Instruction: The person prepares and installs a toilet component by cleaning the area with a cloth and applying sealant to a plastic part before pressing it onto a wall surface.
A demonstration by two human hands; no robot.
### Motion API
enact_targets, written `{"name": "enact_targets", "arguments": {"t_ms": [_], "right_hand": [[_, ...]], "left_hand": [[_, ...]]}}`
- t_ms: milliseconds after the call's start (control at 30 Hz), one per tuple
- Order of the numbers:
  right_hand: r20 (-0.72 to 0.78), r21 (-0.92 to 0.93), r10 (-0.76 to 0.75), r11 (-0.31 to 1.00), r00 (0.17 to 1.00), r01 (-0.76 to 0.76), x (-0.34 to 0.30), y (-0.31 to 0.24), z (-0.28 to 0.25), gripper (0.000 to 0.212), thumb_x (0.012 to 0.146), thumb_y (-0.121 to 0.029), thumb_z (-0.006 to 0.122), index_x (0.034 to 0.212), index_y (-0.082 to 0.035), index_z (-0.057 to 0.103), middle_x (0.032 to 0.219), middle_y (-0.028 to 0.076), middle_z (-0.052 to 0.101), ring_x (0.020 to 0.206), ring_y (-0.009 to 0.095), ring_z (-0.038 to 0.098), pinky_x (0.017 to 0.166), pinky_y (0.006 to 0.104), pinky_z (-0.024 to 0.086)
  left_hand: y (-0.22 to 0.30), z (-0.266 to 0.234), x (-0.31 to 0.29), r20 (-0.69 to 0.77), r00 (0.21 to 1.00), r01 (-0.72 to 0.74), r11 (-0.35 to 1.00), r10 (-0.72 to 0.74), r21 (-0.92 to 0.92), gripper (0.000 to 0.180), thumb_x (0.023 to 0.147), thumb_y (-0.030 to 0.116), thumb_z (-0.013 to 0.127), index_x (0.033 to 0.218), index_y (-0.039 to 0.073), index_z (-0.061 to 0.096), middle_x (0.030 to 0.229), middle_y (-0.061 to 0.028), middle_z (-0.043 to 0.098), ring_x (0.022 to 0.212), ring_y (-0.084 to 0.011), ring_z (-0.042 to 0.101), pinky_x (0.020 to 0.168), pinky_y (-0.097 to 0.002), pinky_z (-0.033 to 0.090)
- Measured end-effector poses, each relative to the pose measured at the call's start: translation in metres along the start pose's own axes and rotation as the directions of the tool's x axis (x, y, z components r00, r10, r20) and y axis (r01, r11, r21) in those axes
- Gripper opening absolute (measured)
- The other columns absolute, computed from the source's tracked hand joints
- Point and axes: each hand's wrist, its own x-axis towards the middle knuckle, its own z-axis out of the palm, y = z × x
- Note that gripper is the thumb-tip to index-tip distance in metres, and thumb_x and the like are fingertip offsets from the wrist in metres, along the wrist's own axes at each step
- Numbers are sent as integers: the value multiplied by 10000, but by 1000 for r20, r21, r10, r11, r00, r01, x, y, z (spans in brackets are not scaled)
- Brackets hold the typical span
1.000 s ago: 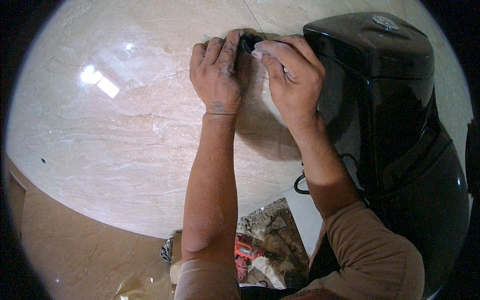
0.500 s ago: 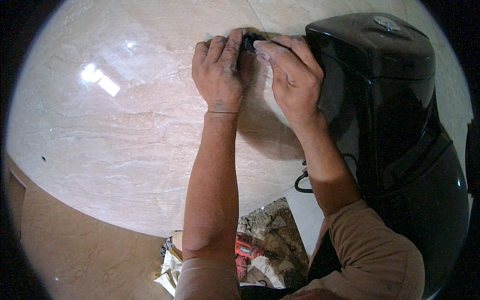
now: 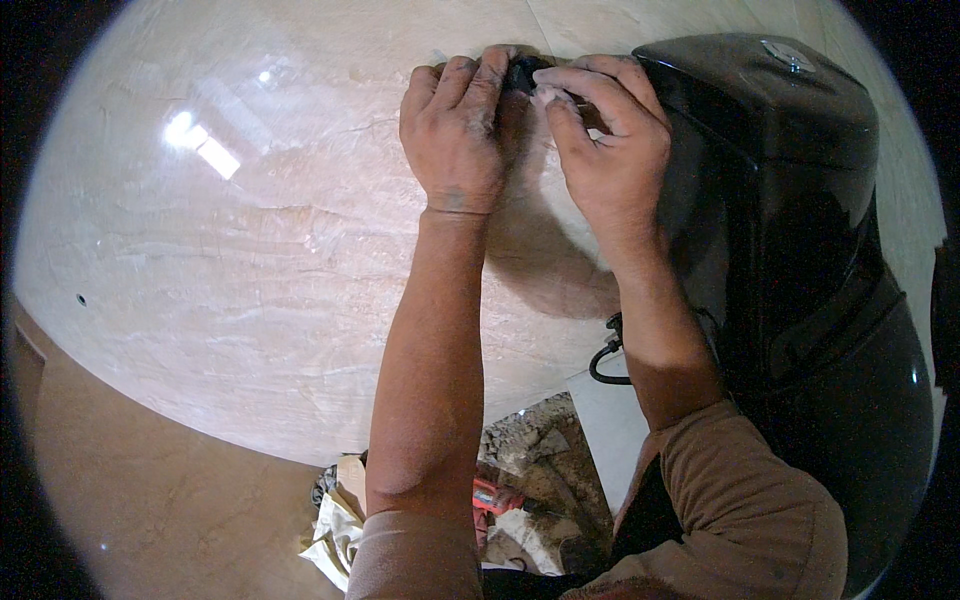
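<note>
Up at the marble-look tile wall [image 3: 300, 330], both of my hands work around a small black round piece [image 3: 521, 74]. My left hand [image 3: 455, 130] rests against the tile, its fingers closed at the left side of that piece. On the other side my right hand [image 3: 620, 140] has its thumb and fingertips pinched together near the piece's edge. Pale dust coats the right fingertips, and whatever lies between them is too small to make out. Part of the black piece is hidden by my fingers.
A glossy black toilet [image 3: 810, 200] with a chrome button [image 3: 788, 55] stands at my right. A black hose [image 3: 603, 365] bends beside it. Below lie a red power tool [image 3: 492, 497], a hammer-like tool [image 3: 555, 460], rubble and a pale bag [image 3: 335, 535]. The wall has a small hole [image 3: 82, 299].
The view has shifted a little, so both hands appear slightly farther right. My right thumb and fingers have changed their bend, with a gap now showing between them.
</note>
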Motion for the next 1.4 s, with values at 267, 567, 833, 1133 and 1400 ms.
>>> {"name": "enact_targets", "arguments": {"t_ms": [267, 567, 833, 1133, 1400], "right_hand": [[-30, 268, 246, 936, 969, -230, -3, 2, 7, 131, 811, 31, 734, 910, -52, 711, 906, 73, 685, 795, 175, 691, 706, 284, 561], [81, 393, 298, 867, 951, -306, -3, 13, 7, 105, 811, 73, 692, 875, -10, 693, 860, 77, 728, 821, 146, 703, 778, 280, 556], [75, 424, 276, 861, 958, -282, -3, 18, 10, 93, 799, 68, 698, 847, -12, 696, 858, 80, 730, 830, 148, 699, 794, 275, 550], [61, 405, 296, 866, 953, -294, -5, 19, 12, 82, 800, 38, 736, 848, -17, 698, 882, 82, 738, 840, 148, 698, 785, 286, 555], [85, 428, 306, 848, 948, -312, -4, 16, 10, 98, 804, 48, 733, 869, -11, 690, 901, 87, 733, 856, 148, 698, 805, 284, 561]], "left_hand": [[-2, 1, -2, -10, 1000, -19, 1000, 19, 7, 425, 694, 173, 777, 1114, 126, 733, 912, -30, 664, 790, -262, 572, 673, -380, 495], [-2, 0, -2, -6, 1000, -15, 1000, 15, -9, 441, 673, 174, 780, 1109, 132, 727, 904, -32, 664, 792, -275, 575, 674, -386, 494], [-2, 1, -2, -1, 1000, 6, 1000, -6, -2, 450, 680, 174, 779, 1125, 140, 719, 937, -58, 672, 814, -283, 586, 697, -396, 506], [-1, 0, -1, 28, 999, 28, 1000, -28, 5, 437, 699, 181, 776, 1132, 162, 721, 918, -49, 662, 818, -277, 587, 706, -387, 507], [0, -4, 0, 51, 998, 42, 998, -40, -52, 461, 712, 194, 758, 1167, 150, 704, 932, -61, 658, 839, -285, 594, 729, -390, 505]]}}
